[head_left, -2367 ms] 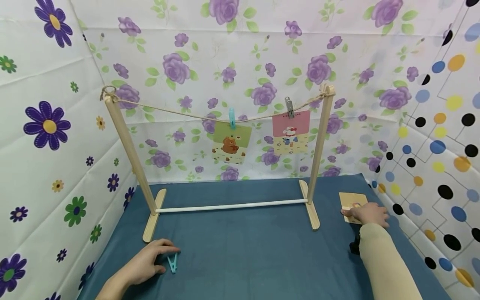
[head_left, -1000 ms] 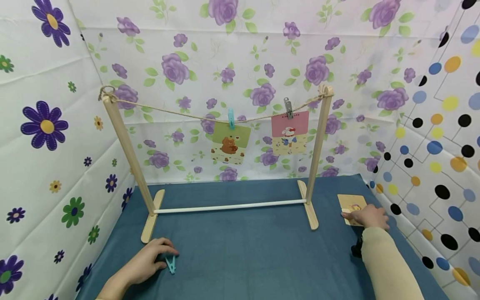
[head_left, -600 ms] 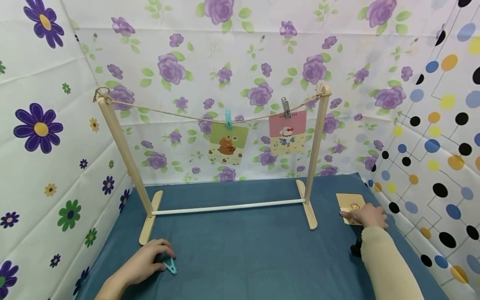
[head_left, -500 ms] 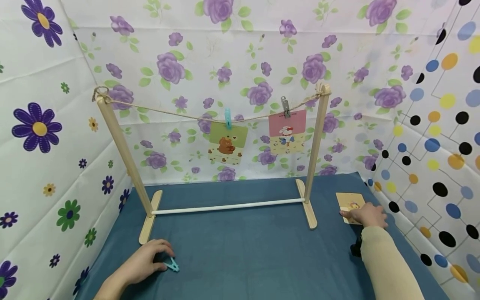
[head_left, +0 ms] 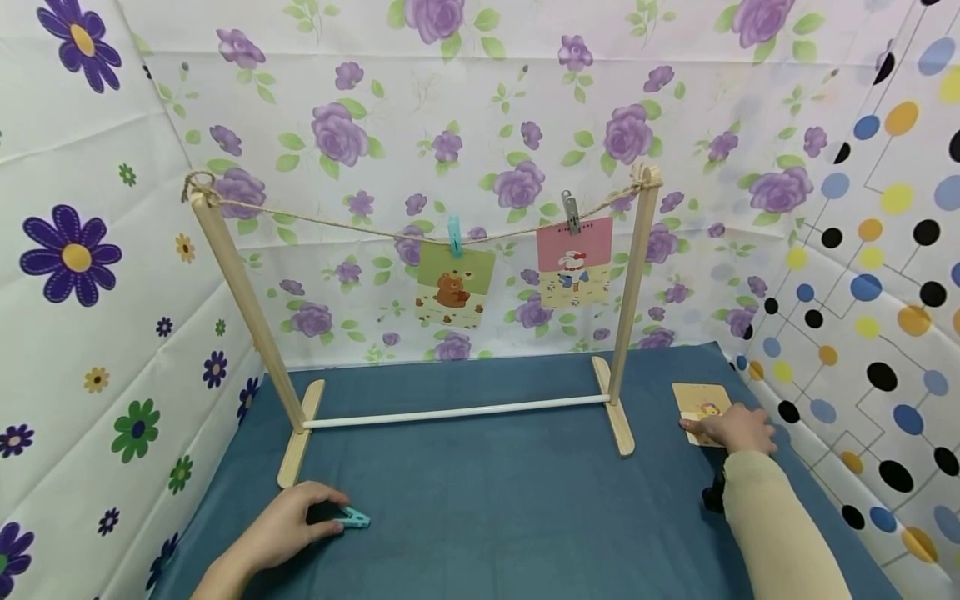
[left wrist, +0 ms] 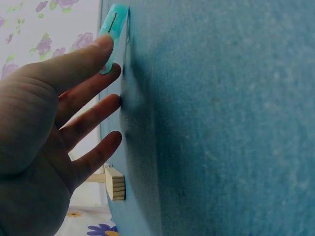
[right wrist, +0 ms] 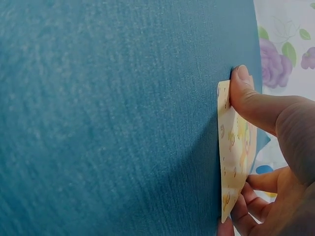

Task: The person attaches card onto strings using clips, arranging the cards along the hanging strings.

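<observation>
My left hand [head_left: 288, 523] pinches a turquoise clothespin [head_left: 356, 518] between thumb and index finger, low over the cloth at the front left. In the left wrist view the thumb presses along the clothespin [left wrist: 114, 22], while the other fingers are spread apart. At the right side, my right hand [head_left: 741, 429] spans a small yellowish card [head_left: 699, 396] with a cartoon picture. The right wrist view has the thumb at one edge of the card [right wrist: 229, 147] and the fingers at the opposite edge. Part of the card is hidden under that hand.
A wooden stand [head_left: 255, 308] with a white crossbar [head_left: 457, 413] holds a sagging twine [head_left: 330, 222]. From it hang a green bear card [head_left: 454, 287] on a turquoise clothespin [head_left: 455, 237] and a pink-and-yellow card [head_left: 574, 262] on a metal clip [head_left: 571, 212]. Blue cloth [head_left: 480, 508] lies below.
The clothespin by my left hand has swung from pointing towards me to pointing right, and thumb and index finger now pinch it. My right hand has stayed at its card.
</observation>
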`<action>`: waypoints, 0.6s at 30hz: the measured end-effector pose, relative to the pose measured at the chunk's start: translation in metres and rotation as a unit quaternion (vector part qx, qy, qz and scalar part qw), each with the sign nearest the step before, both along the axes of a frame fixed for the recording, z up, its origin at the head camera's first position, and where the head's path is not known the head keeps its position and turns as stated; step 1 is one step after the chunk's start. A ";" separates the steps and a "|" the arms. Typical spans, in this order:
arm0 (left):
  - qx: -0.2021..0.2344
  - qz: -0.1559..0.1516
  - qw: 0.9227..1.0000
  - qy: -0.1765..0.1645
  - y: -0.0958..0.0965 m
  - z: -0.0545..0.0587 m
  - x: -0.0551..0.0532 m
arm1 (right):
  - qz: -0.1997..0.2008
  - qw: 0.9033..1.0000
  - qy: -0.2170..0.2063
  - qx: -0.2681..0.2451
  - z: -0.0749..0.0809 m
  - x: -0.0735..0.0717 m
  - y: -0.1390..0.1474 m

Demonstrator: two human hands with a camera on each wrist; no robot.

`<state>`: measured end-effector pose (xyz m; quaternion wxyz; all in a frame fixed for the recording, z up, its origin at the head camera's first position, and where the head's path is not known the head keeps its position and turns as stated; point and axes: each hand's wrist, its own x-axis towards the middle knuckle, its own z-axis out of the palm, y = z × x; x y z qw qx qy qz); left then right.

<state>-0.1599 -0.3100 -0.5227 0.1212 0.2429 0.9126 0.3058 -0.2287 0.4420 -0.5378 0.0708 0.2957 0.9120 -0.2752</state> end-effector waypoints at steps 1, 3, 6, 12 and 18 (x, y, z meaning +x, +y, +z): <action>0.001 0.002 1.000 -0.001 0.000 0.000 0.000 | 0.000 1.000 0.000 0.001 0.001 0.000 -0.001; 0.002 0.008 1.000 -0.001 0.001 0.001 0.001 | 0.005 1.000 -0.002 0.000 0.003 0.001 -0.002; 0.003 0.014 1.000 -0.002 0.001 0.001 0.002 | 0.013 1.000 -0.010 0.003 0.006 0.002 -0.002; 0.002 0.020 1.000 0.004 0.001 0.000 0.002 | 0.042 0.999 -0.013 0.011 0.009 0.004 0.000; 0.003 0.026 1.000 0.002 0.000 0.000 0.003 | 0.060 0.998 0.000 0.025 0.008 0.007 0.004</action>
